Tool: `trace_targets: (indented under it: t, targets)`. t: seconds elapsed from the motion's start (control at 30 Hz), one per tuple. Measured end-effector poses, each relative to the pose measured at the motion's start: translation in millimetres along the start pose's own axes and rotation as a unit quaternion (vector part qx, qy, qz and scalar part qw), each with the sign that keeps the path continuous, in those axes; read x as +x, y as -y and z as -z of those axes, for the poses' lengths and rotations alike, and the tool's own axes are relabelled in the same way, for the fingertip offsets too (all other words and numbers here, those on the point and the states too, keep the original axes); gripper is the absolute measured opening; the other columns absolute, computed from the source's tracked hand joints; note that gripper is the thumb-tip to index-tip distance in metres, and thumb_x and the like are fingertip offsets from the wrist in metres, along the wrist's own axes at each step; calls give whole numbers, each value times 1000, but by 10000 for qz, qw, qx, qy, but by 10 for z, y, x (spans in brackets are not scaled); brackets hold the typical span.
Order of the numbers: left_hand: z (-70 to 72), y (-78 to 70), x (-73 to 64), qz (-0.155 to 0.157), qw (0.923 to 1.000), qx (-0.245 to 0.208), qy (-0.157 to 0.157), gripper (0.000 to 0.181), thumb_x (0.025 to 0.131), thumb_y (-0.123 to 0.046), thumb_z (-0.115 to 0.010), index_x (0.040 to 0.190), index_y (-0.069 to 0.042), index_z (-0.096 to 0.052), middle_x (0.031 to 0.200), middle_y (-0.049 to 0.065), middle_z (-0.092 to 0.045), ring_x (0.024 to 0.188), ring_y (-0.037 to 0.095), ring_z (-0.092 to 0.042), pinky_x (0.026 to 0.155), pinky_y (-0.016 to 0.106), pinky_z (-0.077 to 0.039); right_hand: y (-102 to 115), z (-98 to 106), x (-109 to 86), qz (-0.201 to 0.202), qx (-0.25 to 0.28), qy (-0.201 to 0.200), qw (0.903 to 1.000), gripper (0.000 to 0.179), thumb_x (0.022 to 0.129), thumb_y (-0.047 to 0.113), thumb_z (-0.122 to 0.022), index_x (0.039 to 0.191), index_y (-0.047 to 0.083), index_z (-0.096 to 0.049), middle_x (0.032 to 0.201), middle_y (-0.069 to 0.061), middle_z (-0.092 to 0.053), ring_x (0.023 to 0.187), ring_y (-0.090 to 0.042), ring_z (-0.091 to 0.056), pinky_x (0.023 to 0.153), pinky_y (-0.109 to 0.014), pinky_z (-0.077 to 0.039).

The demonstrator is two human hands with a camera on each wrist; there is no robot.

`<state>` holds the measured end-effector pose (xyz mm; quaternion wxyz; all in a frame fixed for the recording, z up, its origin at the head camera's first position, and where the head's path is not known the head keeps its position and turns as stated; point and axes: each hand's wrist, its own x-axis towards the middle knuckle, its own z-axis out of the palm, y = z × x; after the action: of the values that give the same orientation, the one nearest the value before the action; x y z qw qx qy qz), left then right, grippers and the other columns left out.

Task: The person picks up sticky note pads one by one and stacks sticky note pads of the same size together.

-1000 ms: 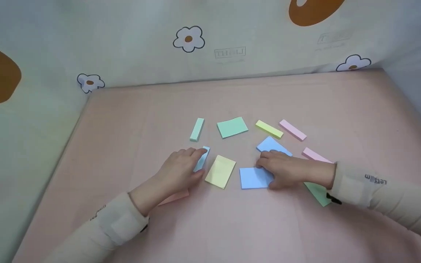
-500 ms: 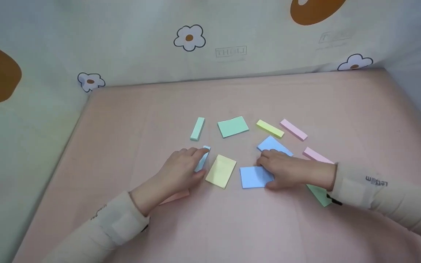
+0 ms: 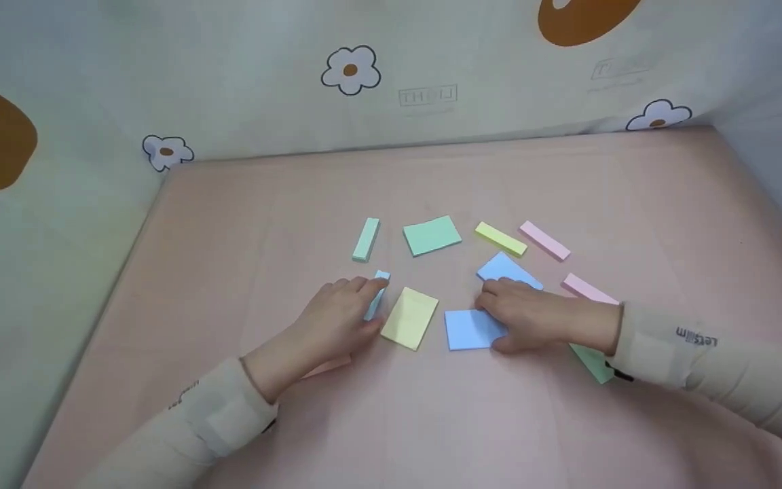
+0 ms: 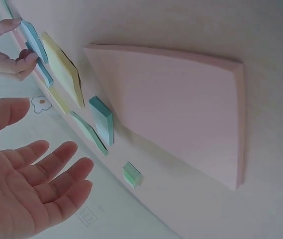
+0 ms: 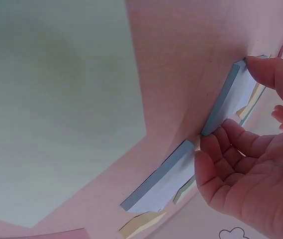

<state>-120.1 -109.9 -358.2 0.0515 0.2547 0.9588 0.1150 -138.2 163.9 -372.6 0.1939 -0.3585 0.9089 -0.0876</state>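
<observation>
My right hand (image 3: 523, 314) grips the nearer blue sticky note pad (image 3: 471, 330) at its right end. In the right wrist view its thumb is at one edge of that pad (image 5: 227, 99), and its curled fingertips meet the opposite edge. A second blue pad (image 3: 505, 267) lies just beyond the hand. My left hand (image 4: 37, 174) hovers with loosely bent fingers and holds nothing. From the head view it partly covers a narrow light blue strip pad (image 3: 379, 293). A yellow pad (image 3: 410, 319) lies between the hands. Beneath the left wrist is a pink pad (image 4: 176, 104).
Farther back on the pink table (image 3: 282, 204) lie a teal strip pad (image 3: 366, 239), a teal pad (image 3: 432, 236), a yellow strip (image 3: 501, 239) and a pink strip (image 3: 544, 240). Another pink strip (image 3: 588, 288) and a green pad (image 3: 591, 364) are partly under the right forearm.
My right thumb has shifted slightly left along the nearer blue pad's edge. My left hand has barely moved, and the pads lie where they were.
</observation>
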Motion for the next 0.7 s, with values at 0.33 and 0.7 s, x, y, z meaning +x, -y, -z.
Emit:
trace_targets:
  t: [0.33,0.7]
  targets:
    - [3,-203,55,1288,9885,-656,435,43,86,-24,-59,120,2,-53,102,15,-60,83,24,-56,74,36,-47,-440,675,-279,-552,651,-1598,9835,50,84,13,-62,126,-9,-44,118,-23,-52,104,-36,-52,86,-48,-44]
    - [-266,-383,173,1434,9848,-604,777,57,81,-33,-64,115,9,-47,96,16,-50,81,26,-51,73,38,-44,-919,846,-427,-1607,1073,-1399,9711,60,88,17,-57,136,-5,-30,126,-28,-44,114,-41,-44,88,-54,-41]
